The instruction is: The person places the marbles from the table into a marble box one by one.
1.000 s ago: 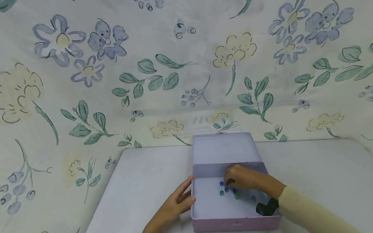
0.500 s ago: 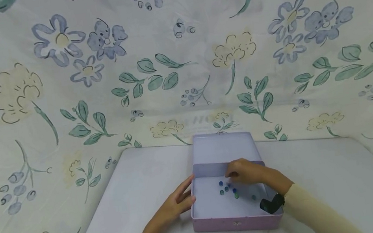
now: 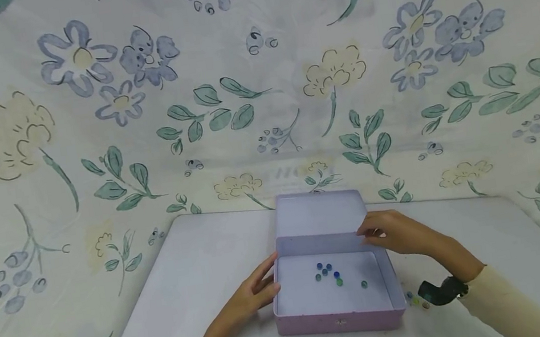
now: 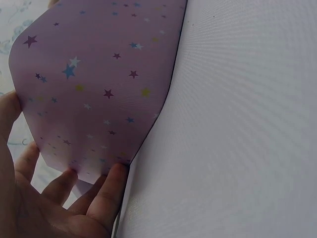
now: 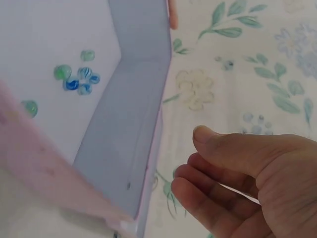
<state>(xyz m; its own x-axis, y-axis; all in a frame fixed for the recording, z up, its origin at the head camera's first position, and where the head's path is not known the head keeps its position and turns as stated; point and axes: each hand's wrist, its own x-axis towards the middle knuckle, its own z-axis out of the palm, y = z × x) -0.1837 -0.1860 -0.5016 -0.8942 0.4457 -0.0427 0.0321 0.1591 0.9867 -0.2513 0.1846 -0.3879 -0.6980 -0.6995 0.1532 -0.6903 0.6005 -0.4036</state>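
Observation:
A shallow lilac box stands on the table with its lid swung back. Inside lie several blue and green glass marbles, mostly clustered, with one green marble apart to the right. My left hand rests its fingers along the box's left side; in the left wrist view the fingertips touch the star-printed wall. Over the back right corner hovers my right hand, fingers loosely bent. The right wrist view shows this hand outside the box wall, nothing between thumb and fingers.
A few more marbles lie on the white table just right of the box, partly behind the right wrist's black camera. A flower-printed cloth hangs behind the table and at its sides.
My right hand has risen out of the box and moved right and back, uncovering the marble cluster and the marbles outside. The left hand keeps its place on the box.

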